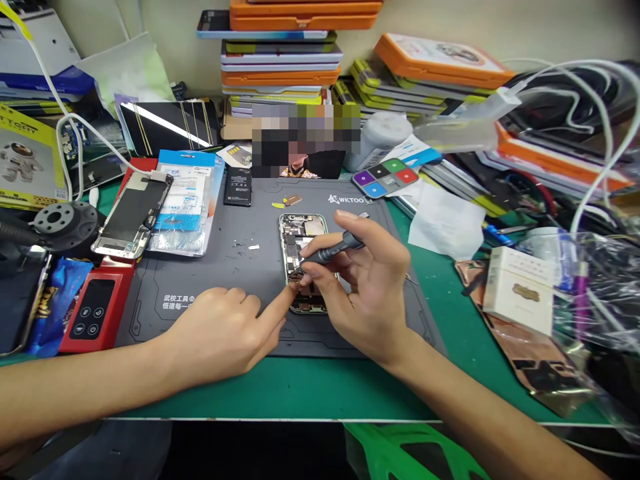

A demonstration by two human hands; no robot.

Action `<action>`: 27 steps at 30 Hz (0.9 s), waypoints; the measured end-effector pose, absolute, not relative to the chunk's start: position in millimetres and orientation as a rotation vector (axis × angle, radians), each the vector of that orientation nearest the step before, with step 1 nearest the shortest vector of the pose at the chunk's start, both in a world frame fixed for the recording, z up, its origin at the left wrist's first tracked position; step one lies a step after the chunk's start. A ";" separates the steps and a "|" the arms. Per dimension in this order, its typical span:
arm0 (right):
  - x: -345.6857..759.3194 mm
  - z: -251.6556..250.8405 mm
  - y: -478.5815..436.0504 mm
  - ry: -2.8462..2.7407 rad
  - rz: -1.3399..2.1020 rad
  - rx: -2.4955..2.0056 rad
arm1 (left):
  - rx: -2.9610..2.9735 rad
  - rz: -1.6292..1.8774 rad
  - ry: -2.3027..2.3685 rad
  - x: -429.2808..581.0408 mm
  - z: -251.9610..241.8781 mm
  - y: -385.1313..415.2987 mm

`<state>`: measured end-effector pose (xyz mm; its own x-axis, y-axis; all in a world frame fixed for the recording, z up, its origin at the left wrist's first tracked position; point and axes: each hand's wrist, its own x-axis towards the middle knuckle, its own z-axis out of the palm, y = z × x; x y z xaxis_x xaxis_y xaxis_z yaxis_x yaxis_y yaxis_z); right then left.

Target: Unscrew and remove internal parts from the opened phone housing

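An opened phone (306, 233) lies on the grey work mat, its inner boards and screws bared. My right hand (370, 287) grips a dark grey screwdriver (333, 251), slanted with its tip down at the phone's left inner side. From the left, my left hand (225, 327) stretches its index finger to the phone's lower left edge and touches it there. Its other fingers are curled with nothing visible in them; the thumb is mostly hidden. A black battery (238, 187) and a small flex part (293, 200) lie beyond the phone, and a few tiny pieces (255, 247) lie left of it.
A removed phone screen (131, 217) rests on packets at left, near a red device (95, 310). A propped phone showing video (320, 163) stands behind the mat (200, 273). Stacked orange boxes (305, 15) line the wall. A cigarette box (519, 290), cables and plastic crowd the right.
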<state>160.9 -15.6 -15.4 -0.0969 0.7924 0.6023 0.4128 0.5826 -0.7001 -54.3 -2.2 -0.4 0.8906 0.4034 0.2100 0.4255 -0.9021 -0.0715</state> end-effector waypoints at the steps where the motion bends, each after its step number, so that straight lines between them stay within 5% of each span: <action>1: 160.7 -15.0 -15.9 -1.717 0.440 -1.010 | -2.941 -0.290 -0.649 -54.3 -0.3 -2.2; 27: 169.4 -5.1 -16.0 -1.893 0.146 -1.043 | -2.951 -0.297 -0.646 -54.8 0.8 -2.8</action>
<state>169.4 -16.0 -5.1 -0.1992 0.7126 0.6727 0.6007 0.6312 -0.4907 -54.8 -2.8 0.8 0.8904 0.4025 0.2123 0.4233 -0.9039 -0.0614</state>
